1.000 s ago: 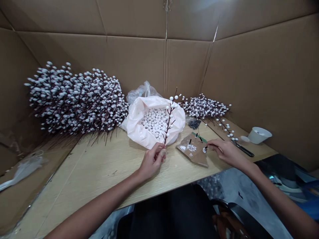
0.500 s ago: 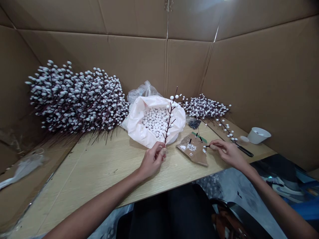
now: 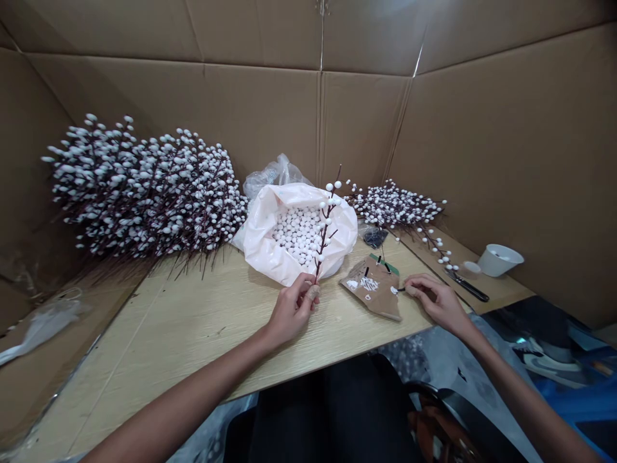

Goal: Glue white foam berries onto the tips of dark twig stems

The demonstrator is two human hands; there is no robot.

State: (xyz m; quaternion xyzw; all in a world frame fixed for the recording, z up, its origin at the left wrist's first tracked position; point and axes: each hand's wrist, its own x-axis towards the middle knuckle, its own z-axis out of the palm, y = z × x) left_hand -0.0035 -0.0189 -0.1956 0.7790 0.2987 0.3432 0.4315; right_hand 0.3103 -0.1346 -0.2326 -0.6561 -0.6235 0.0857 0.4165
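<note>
My left hand (image 3: 295, 308) pinches the lower end of a dark red artificial berry branch (image 3: 322, 238), holding it upright in front of the bag. White berries sit on several of its twigs, while other twig tips are bare. Between the fingertips of my right hand (image 3: 436, 302) is a short thin black stick (image 3: 401, 290). Its far end meets a small white blob at the right side of a brown cardboard piece (image 3: 380, 303). Other white smears and several short black pieces lie on that cardboard.
An open pink-white bag (image 3: 263, 254) full of white balls (image 3: 296, 235) stands mid-table. Finished-looking berry branches are heaped at left (image 3: 149, 193) and, fewer, at back right (image 3: 398, 204). A white cup (image 3: 499, 262) and a black-handled tool (image 3: 467, 286) lie right. Cardboard walls (image 3: 260, 122) enclose the table.
My right hand has lowered the black stick slightly, bringing its end from just above the white blob to it. The left hand keeps the branch nearly still. The view has shifted a little.
</note>
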